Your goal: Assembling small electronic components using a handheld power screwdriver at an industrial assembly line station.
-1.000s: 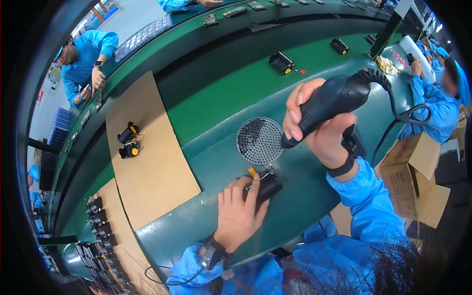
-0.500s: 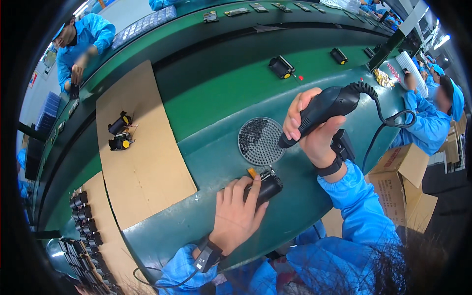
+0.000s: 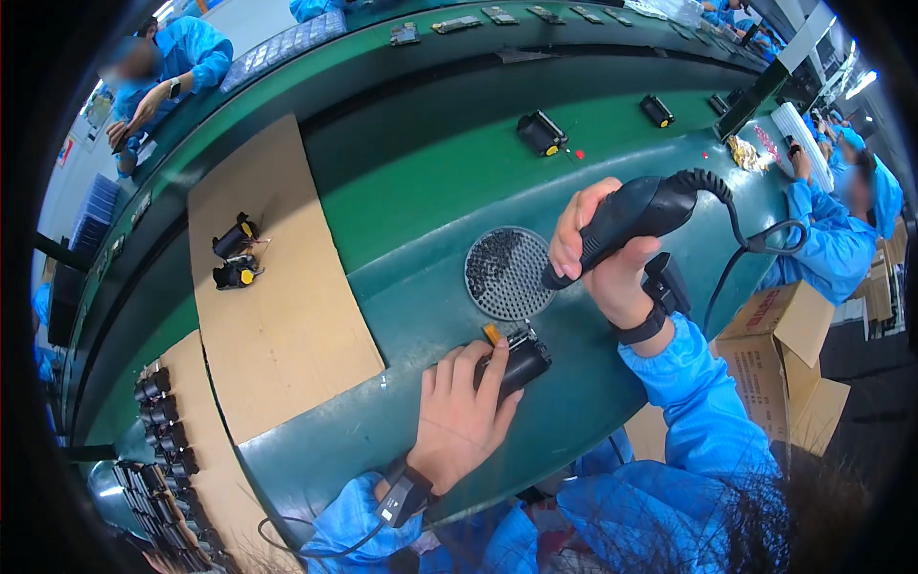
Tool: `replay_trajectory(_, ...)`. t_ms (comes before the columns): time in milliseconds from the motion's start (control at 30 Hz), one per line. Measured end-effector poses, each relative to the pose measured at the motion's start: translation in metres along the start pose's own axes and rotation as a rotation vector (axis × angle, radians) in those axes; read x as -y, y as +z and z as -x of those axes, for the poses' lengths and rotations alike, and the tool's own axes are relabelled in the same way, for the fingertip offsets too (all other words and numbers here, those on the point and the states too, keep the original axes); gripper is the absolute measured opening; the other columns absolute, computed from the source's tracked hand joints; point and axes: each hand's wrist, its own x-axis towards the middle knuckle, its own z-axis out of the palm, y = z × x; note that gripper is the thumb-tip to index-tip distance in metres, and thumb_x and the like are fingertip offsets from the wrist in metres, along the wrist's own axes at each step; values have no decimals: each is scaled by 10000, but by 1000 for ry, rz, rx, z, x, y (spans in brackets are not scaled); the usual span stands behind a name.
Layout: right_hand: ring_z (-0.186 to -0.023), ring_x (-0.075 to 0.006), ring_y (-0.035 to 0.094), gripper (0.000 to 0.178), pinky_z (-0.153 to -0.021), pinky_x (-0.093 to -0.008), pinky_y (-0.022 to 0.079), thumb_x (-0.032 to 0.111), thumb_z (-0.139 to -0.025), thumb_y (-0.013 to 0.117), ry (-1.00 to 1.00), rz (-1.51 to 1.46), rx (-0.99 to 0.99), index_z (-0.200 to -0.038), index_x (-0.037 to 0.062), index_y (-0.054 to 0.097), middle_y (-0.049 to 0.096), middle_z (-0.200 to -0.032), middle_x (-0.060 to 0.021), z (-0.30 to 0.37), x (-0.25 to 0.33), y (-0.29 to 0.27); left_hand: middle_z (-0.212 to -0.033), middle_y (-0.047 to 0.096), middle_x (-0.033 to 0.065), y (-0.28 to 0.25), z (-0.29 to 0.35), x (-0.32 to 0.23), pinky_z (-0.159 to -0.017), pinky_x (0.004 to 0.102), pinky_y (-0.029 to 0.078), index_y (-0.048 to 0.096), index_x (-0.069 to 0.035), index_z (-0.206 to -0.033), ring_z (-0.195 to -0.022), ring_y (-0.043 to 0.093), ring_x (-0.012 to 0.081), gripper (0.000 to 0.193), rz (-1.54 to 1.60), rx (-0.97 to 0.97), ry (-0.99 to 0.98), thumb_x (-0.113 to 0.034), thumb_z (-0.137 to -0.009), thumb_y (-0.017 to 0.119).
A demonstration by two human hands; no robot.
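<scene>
With twelve o'clock toward the top of the view, the module (image 3: 521,365) lies on the bench (image 3: 593,383) at about two o'clock from the middle of the left hand (image 3: 457,413); that hand is the nearer one, touching it, and has it between forefinger and thumb, the forefinger laid along its upper left side; the fingers hide part of the module, but its long axis seems to run from about eight o'clock to two; an orange tab (image 3: 491,334) sticks out at its eleven o'clock corner.

The right hand (image 3: 617,282) is closed round the driver (image 3: 636,215), thumb on one side and fingers on the other; the driver slants from two o'clock at its cable end to eight at its tip; from that tip the module lies near seven o'clock, apart from it.

The tray (image 3: 528,302) sits just beyond the module at twelve o'clock, and at nine from the tip, which overlaps its edge in this view; I cannot tell how high the tip hangs; dark bits (image 3: 492,258) fill mostly the tray's left half.
</scene>
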Motion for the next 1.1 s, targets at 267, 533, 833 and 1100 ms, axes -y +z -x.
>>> replay_trajectory(267,-514,-108,528,894,-482,-259,466,882,-753,489,-57,-125,-15,-1084,52,480,554,-702,-73,-2,12,1,-1243,509,151,-1,4,1,-871,445,411,517,-9,-1374,-1080,515,341,626,15,-15,6,-217,-832,752)
replay_trajectory(533,-496,-122,522,891,-467,-272,460,918,-713,474,-48,-359,40,-991,71,457,525,-677,-61,16,38,36,-1236,527,136,0,4,7,-873,430,421,532,-26,-1361,-1085,527,328,620,97,-53,-11,-204,-817,768)
replay_trajectory(833,-542,-124,568,907,-505,-260,497,887,-669,572,-70,-372,200,-997,47,473,572,-738,-82,32,20,47,-1237,522,124,-1,3,6,-879,428,420,537,-34,-1358,-1090,526,319,616,130,-45,-24,-199,-812,770)
replay_trajectory(1100,-557,-121,574,910,-514,-247,497,877,-672,588,-50,-297,204,-1011,39,488,578,-745,-82,36,18,52,-1239,519,124,-3,5,6,-891,427,417,534,-35,-1364,-1110,521,315,620,122,-35,-30,-218,-818,764)
